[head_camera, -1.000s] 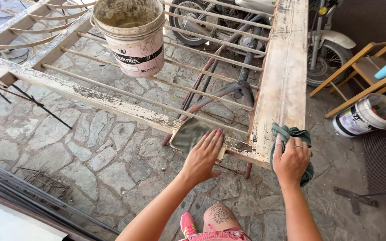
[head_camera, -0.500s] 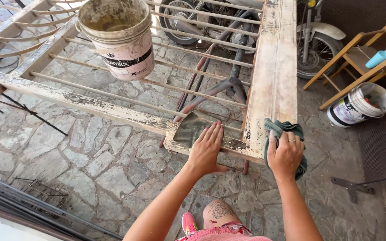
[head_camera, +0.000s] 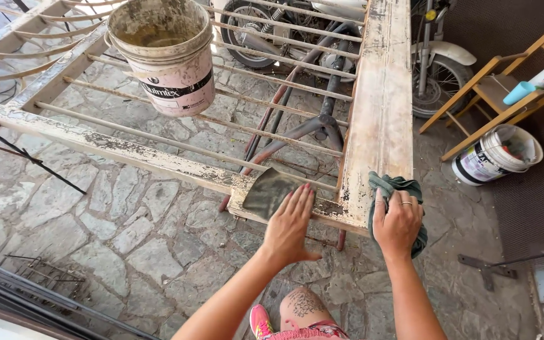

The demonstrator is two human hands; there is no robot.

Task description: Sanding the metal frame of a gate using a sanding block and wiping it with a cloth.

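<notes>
Left fingers: the left hand [head_camera: 289, 221] lies flat, fingers [head_camera: 297, 196] spread and pressed on a grey, worn sheet of sandpaper [head_camera: 266, 192]; they grip nothing, only bear down.
Sandpaper: lying on the near rail of the old white-painted metal window grille [head_camera: 382, 119], close to its near right corner, where the paint is flaked away.
Right fingers: the right hand [head_camera: 399, 220] is curled over a crumpled dark green cloth [head_camera: 404, 187], holding it against the outer edge of the grille's right rail at that same corner; a ring shows on one finger.
Grille: lying flat and raised off the stone-paved floor [head_camera: 127, 233], thin bars running between its rails.
Bucket: a dirty pale pink plastic bucket [head_camera: 168, 63] stands on the bars toward the far left.
Around: a white paint pail [head_camera: 495, 154] on the floor to the right, beside a wooden folding chair [head_camera: 492, 88]; a motorcycle wheel [head_camera: 439, 85] beyond the far rail.
</notes>
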